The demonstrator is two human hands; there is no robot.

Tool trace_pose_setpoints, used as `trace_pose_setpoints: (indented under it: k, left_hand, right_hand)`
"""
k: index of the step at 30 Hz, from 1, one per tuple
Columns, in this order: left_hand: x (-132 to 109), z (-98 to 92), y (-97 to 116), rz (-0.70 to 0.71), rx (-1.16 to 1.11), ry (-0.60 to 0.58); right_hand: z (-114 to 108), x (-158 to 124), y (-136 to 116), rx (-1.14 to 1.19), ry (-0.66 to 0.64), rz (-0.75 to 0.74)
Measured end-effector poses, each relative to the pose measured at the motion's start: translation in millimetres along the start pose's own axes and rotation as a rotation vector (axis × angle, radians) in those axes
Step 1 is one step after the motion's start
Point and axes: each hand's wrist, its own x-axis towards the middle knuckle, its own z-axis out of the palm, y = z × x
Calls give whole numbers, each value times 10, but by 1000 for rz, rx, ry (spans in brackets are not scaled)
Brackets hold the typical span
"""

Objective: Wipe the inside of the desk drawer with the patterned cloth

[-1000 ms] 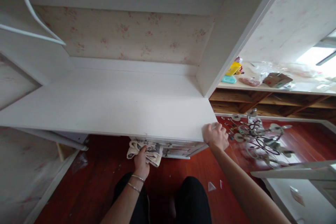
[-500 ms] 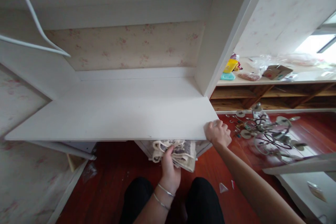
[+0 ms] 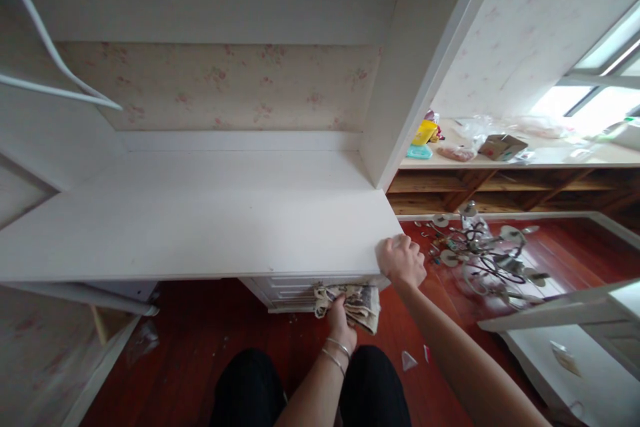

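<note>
My left hand (image 3: 342, 323), with two thin bracelets at the wrist, grips a folded cream and dark-grey patterned cloth (image 3: 363, 307). It holds the cloth below the desk's front edge, against or just in front of the drawer unit (image 3: 293, 290); whether it touches the drawer fronts I cannot tell. At the right front corner of the white desk (image 3: 210, 213), my right hand (image 3: 401, 260) is closed over the edge with its fingers curled. The thumb side rests on the desktop.
A metal chandelier (image 3: 493, 250) lies on the red wooden floor to the right. Behind it, a low wooden shelf (image 3: 575, 167) carries a box and plastic bags. White cables (image 3: 55, 53) hang at upper left. White furniture (image 3: 560, 353) stands at lower right.
My left hand has moved the cloth to the right along the drawer unit, below the desktop. The view has shifted slightly right; my right hand keeps its place at the desk corner.
</note>
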Motion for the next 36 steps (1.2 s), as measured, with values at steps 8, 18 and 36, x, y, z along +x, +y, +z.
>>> trace_pose_setpoints:
  k: [8, 18, 36]
  left_hand:
    - [82, -611, 922, 242, -75, 247]
    - [-609, -700, 1541, 391, -130, 151]
    - [-1531, -265, 2473, 1935, 1385, 281]
  right_hand:
    - [-9, -17, 11, 24, 4, 8]
    - [-26, -46, 66, 41, -2, -18]
    - [-84, -103, 59, 27, 19, -53]
